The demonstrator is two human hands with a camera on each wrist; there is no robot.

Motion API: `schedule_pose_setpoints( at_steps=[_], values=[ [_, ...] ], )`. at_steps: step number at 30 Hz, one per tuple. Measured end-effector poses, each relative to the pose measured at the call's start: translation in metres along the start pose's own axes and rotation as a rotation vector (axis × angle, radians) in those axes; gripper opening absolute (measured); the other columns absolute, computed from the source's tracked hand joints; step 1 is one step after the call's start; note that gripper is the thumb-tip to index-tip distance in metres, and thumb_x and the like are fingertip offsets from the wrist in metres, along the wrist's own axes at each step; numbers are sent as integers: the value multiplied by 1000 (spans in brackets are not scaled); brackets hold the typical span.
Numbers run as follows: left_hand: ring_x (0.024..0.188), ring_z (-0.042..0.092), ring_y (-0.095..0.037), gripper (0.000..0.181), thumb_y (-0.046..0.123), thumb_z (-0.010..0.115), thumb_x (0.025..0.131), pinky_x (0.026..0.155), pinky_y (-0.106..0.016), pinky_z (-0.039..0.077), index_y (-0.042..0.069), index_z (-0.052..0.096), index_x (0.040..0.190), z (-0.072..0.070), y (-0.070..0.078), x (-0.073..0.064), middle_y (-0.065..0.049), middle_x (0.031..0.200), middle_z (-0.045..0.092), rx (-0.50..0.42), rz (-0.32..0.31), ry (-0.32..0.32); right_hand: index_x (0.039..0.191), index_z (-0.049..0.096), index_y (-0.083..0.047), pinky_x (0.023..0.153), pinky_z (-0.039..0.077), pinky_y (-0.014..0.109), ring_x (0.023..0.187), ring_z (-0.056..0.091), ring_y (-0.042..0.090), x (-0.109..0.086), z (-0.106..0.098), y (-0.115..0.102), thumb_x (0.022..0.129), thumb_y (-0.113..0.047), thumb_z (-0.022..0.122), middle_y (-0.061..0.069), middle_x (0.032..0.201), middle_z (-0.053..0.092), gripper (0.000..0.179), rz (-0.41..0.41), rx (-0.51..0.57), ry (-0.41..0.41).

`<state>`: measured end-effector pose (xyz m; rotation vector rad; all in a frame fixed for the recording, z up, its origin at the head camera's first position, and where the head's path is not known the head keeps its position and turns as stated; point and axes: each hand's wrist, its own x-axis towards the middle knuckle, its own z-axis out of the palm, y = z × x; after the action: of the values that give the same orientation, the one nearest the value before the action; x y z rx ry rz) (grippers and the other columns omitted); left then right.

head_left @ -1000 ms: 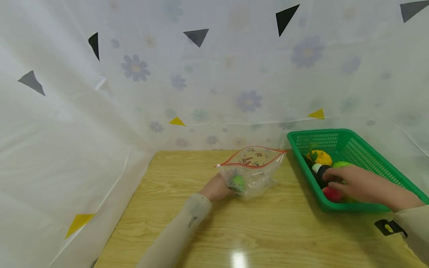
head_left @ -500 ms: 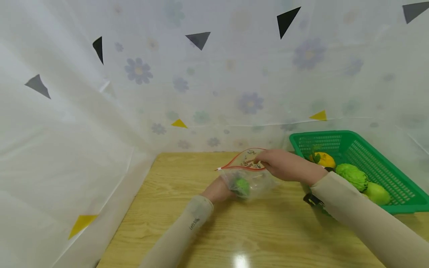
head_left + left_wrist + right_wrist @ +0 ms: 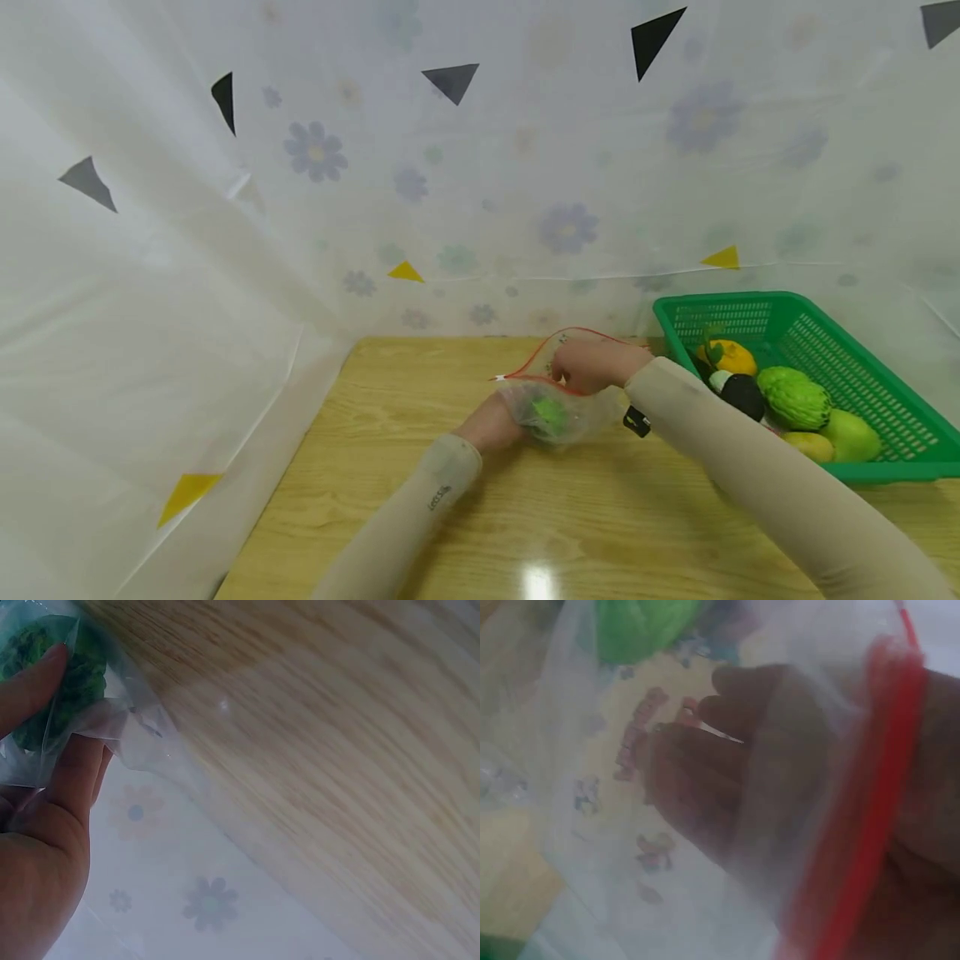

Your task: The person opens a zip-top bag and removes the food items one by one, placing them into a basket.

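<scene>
My left hand (image 3: 491,425) grips a clear zip-top bag (image 3: 592,421) with a red seal from its left side. Inside sits a bumpy green piece, like broccoli (image 3: 86,682), with my left thumb lying across it in the left wrist view. My right hand (image 3: 600,364) reaches through the bag's mouth. Its fingers (image 3: 694,761) are loosely bent inside the plastic, and I see nothing between them. The bag's printed figures show around these fingers. In the right wrist view the green piece (image 3: 645,630) is above the fingertips.
A green plastic basket (image 3: 870,358) stands at right. It holds an orange fruit (image 3: 731,357), a dark eggplant-like item (image 3: 742,394), a bumpy green vegetable (image 3: 795,397), a green fruit (image 3: 852,435) and a yellow one (image 3: 810,446). The wooden table (image 3: 540,517) meets a patterned curtain behind.
My right hand has left the basket, moved left to the bag's mouth and gone inside it. My left hand has stayed in place, gripping the bag.
</scene>
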<state>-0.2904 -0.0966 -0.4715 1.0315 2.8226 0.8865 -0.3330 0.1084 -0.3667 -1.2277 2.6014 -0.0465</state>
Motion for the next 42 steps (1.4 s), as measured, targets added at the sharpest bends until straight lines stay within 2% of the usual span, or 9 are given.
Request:
schedule_pose_setpoints(
  at_steps=[4,7,11,18,21,26,34,37,42],
  values=[
    [135,51,-11,46,19,67,98,112,-28,41,24,57,143,2,-2,1,6,143,58,16,29,21,73,64,-15,52,31,27,58,35,12,9,11,2,94,4,55,-6,64,44,30,43,10,-74],
    [135,51,-11,45,20,64,100,111,-29,42,24,55,144,4,-3,1,5,144,58,2,-1,31,73,60,-17,56,37,27,61,43,13,13,19,4,95,0,58,-5,67,52,28,74,21,-92],
    [133,53,-13,45,18,65,100,110,-29,43,23,57,143,4,-2,2,2,142,59,6,-14,38,95,67,-13,78,49,36,85,60,19,16,30,7,98,-19,64,2,94,68,7,89,15,-87],
    [126,60,-13,39,16,68,97,106,-28,47,17,63,136,0,2,2,1,132,67,63,-50,22,131,64,-12,105,46,49,121,61,30,14,40,7,99,-33,63,9,129,66,38,57,74,-91],
    [125,60,-14,37,17,67,98,106,-28,47,17,64,135,-1,3,1,0,132,67,57,-83,14,128,64,-12,104,46,49,121,61,30,12,38,4,97,-33,66,8,128,67,37,60,112,-85],
    [130,57,-17,40,18,65,99,110,-31,44,15,61,139,-1,4,0,-2,137,64,91,-97,8,112,69,-14,91,51,43,99,66,21,8,37,1,96,-33,67,0,105,70,24,35,74,-76],
    [122,60,-8,46,6,69,91,103,-26,48,20,64,135,0,1,0,4,131,67,-50,-69,25,96,65,-17,78,45,34,79,53,12,-10,26,1,96,-32,68,-7,85,60,15,22,76,44],
    [122,59,-7,52,3,72,87,103,-25,47,22,65,134,0,0,-1,6,131,67,-21,-65,19,107,66,-14,76,43,34,80,50,13,-25,13,0,98,-30,66,-4,90,60,18,31,88,85],
    [129,55,-7,45,17,70,96,107,-28,46,28,61,138,1,1,-1,9,138,63,-7,-39,16,148,50,-11,92,52,43,115,61,21,-64,-11,0,97,-39,68,9,141,58,62,92,178,128]
  ],
)
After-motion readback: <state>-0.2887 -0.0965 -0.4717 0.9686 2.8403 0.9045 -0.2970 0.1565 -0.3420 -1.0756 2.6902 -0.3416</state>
